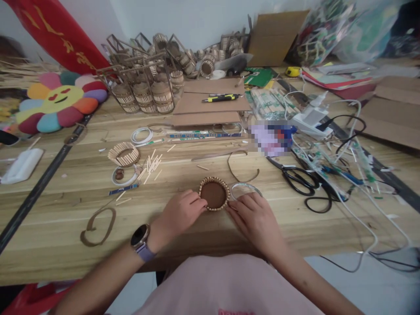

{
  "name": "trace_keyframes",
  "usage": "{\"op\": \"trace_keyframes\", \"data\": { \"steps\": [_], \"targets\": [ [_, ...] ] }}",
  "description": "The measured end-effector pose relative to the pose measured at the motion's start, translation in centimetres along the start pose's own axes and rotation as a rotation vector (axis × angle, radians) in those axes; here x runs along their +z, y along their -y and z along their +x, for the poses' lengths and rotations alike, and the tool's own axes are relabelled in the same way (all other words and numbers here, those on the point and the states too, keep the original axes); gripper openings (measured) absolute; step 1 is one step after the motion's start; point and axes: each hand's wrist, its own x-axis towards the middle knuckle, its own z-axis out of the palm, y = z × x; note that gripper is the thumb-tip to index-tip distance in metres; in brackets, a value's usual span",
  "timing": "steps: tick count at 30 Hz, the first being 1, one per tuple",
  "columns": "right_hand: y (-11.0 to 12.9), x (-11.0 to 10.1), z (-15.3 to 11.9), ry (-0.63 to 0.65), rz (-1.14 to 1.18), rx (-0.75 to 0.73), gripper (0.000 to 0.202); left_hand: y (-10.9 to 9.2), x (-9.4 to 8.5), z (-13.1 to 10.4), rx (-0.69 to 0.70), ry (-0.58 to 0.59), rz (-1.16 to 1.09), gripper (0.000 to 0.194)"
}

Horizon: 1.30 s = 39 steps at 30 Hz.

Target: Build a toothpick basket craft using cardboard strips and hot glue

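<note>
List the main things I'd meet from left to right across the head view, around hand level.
Looped brown strip, smartwatch, left hand, round basket with stick wall, right hand, black scissors.

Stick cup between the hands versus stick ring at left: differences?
The stick cup sits between the left hand and right hand; no hand touches the stick ring. The cup's sticks form a tight rim; the ring's flare outward. The cup shows a brown interior; the ring looks mostly pale. Both are round, with short sticks.

Red banner (pixel 64 37) cropped above; pixelated item (pixel 271 139) unclear.
</note>
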Motion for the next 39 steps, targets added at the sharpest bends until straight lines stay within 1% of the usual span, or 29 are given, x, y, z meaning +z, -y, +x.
{"op": "trace_keyframes", "data": {
  "steps": [2, 5, 8, 10, 14, 17, 20, 26, 30, 33, 36, 39],
  "targets": [
    [-0.1, 0.1, -0.1, 0.003, 0.018, 0.013, 0.026, -0.1, -0.1, 0.3, 0.011, -0.071, 0.069, 0.022],
    [-0.3, 0.0, -0.2, 0.019, 0.036, 0.027, 0.027, -0.5, 0.0, 0.7, 0.028, -0.16, 0.073, 0.018],
    [-0.4, -0.1, -0.3, 0.021, 0.015, 0.06, 0.029, -1.0, 0.2, 1.0, 0.019, -0.204, 0.074, 0.015],
    [-0.4, -0.1, -0.3, -0.009, -0.035, 0.096, 0.031, -1.6, 0.4, 1.2, -0.011, -0.22, 0.082, 0.014],
    [-0.3, 0.2, -0.2, -0.079, -0.121, 0.119, 0.033, -3.0, 1.0, 1.8, -0.081, -0.204, 0.041, 0.009],
    [-0.2, 0.5, -0.2, -0.07, -0.09, 0.105, 0.026, -3.8, 1.4, 2.3, -0.11, -0.166, 0.03, 0.011],
    [-0.1, 0.5, -0.3, -0.038, -0.038, 0.109, 0.02, -4.2, 1.8, 2.8, -0.122, -0.169, 0.039, 0.014],
    [0.0, 0.3, -0.5, 0.0, 0.014, 0.11, 0.021, -4.5, 2.2, 3.3, -0.113, -0.172, 0.012, 0.013],
    [0.1, 0.1, -0.3, 0.0, -0.011, 0.082, 0.024, -4.4, 2.1, 3.6, -0.103, -0.159, 0.006, 0.019],
    [0.1, 0.0, -0.1, 0.011, -0.029, 0.065, 0.023, -4.4, 2.0, 3.7, -0.091, -0.157, 0.003, 0.023],
    [0.1, 0.0, -0.1, 0.012, -0.057, 0.064, 0.023, -4.3, 2.0, 3.8, -0.079, -0.157, 0.011, 0.023],
    [0.1, -0.1, 0.0, 0.04, -0.04, 0.084, 0.023, -4.3, 2.0, 3.8, -0.069, -0.145, 0.02, 0.021]
  ]
}}
